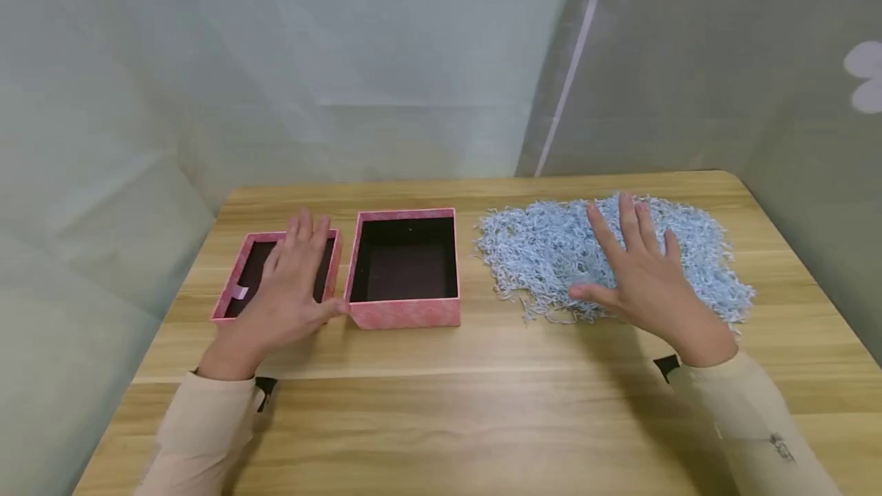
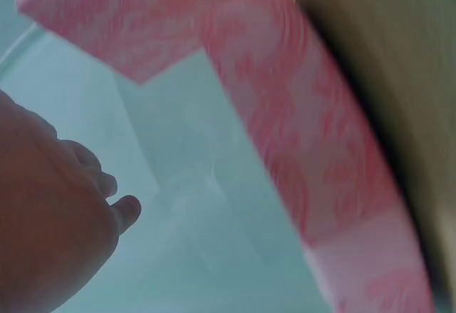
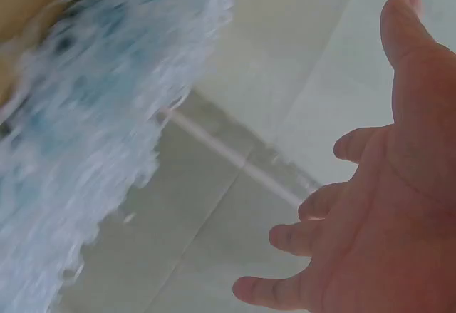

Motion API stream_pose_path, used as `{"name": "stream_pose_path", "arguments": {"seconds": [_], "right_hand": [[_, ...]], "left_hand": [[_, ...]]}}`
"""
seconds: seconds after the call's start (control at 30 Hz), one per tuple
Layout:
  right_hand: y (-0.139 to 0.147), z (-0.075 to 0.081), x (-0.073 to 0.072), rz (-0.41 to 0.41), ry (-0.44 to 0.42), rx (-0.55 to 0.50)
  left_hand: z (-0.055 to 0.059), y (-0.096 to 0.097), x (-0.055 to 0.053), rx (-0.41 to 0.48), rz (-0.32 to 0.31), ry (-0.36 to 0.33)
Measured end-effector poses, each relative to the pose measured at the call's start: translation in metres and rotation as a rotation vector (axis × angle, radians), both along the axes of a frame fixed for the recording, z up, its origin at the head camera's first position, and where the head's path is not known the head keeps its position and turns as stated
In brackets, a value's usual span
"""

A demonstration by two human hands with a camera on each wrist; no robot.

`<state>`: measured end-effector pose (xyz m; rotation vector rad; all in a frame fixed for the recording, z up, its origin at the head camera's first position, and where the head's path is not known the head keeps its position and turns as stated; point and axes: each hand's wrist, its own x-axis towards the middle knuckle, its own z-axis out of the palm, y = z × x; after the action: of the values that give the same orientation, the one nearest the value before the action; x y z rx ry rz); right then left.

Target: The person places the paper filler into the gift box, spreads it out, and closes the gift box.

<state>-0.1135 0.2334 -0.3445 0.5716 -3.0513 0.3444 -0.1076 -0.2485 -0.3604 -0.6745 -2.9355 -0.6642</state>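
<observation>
Fingers spread, my left hand [image 1: 282, 305] hovers over a shallow pink tray-like box part [image 1: 335, 260], its black inside partly hidden beneath the hand. A small white tab [image 1: 239, 292] shows in it. Just right of my left thumb stands a deeper pink box [image 1: 406, 314], open at the top, with only its black interior showing. My right hand [image 1: 644, 282] is held palm down above a wide heap of light-blue shredded paper [image 1: 534, 243], fingers apart. In the right wrist view a gap separates the hand from the shredded paper [image 3: 114, 99]. Neither hand holds anything.
All of it lies on a wood-grain table [image 1: 455, 419], whose back edge runs behind the boxes and paper. Pale hanging sheets [image 1: 386, 67] surround the table, with a grey panel [image 1: 689, 60] at the back right. Loose paper strands lie along the heap's front.
</observation>
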Motion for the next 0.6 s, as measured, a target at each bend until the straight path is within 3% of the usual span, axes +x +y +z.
{"name": "stream_pose_path", "arguments": {"seconds": [0.2, 0.33, 0.6], "right_hand": [[-0.030, 0.012, -0.018, 0.058, -0.074, -0.041], [-0.050, 0.013, -0.033, 0.084, -0.133, -0.066], [-0.083, 0.003, -0.062, 0.092, -0.241, -0.044]], "left_hand": [[-0.010, 0.017, -0.001, 0.078, -0.064, -0.020], [-0.016, 0.027, -0.003, 0.118, -0.094, -0.036], [-0.021, 0.030, 0.002, 0.139, -0.066, -0.119]]}}
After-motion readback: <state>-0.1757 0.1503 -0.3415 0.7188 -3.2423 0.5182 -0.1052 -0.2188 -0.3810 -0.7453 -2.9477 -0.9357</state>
